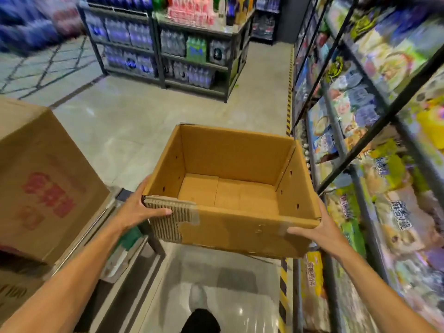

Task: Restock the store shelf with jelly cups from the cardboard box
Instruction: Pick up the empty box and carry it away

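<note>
An open brown cardboard box [230, 227] is held in the air in front of me, above the floor. Its inside is bare cardboard; no jelly cups show in it. My left hand [141, 207] grips the box's near left corner, where the cardboard is torn and the corrugation shows. My right hand [317, 230] grips the near right corner over a strip of tape. The store shelf [370, 138] runs along my right, its tiers packed with colourful snack packs, blurred by motion.
A large closed cardboard box with red print [45, 179] rests on a metal cart [115, 236] at my left. Racks of bottled water [153, 44] stand ahead across the grey floor. Yellow-black tape [283, 280] marks the floor along the shelf base.
</note>
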Demonstrator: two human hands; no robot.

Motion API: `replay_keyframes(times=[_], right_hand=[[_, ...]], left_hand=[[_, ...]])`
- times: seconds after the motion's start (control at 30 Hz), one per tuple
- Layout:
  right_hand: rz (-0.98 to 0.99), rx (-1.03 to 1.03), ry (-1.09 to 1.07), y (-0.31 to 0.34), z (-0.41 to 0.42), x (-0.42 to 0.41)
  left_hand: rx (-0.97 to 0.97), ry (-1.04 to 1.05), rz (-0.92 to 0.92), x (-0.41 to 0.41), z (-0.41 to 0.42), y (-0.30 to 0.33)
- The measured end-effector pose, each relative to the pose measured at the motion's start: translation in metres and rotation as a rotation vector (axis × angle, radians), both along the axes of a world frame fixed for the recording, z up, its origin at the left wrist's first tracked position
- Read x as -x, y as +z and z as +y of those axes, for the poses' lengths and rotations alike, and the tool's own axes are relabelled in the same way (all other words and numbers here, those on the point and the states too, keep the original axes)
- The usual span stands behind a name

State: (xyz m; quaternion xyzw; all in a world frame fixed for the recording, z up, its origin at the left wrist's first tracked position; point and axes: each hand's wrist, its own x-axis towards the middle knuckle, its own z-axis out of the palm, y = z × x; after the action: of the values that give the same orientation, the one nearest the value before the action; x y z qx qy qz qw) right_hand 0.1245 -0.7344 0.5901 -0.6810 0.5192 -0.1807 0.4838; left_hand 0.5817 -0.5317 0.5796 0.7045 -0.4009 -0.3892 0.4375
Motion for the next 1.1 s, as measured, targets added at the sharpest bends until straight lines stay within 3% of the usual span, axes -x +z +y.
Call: replay_keyframes(times=[0.3,0.5,0.77,1.1], right_hand=[[0.081,0.020,0.049,0.020,-0.184,-0.112],[0.109,0.020,0.119,-0.013,-0.328,-0.202],[-0.004,0.034,0.283,-0.010,-0.517,-0.375],[-0.050,0.002,0.595,-0.002,-0.705,-0.617]], left_hand=[[-0.004,0.005,0.001,-0.106,-0.171,-0.008],[-0.021,0.055,-0.006,-0.192,-0.276,-0.021],[-0.037,0.221,-0.022,-0.303,-0.416,-0.023],[-0.041,0.470,0.017,-0.465,-0.521,-0.027]])
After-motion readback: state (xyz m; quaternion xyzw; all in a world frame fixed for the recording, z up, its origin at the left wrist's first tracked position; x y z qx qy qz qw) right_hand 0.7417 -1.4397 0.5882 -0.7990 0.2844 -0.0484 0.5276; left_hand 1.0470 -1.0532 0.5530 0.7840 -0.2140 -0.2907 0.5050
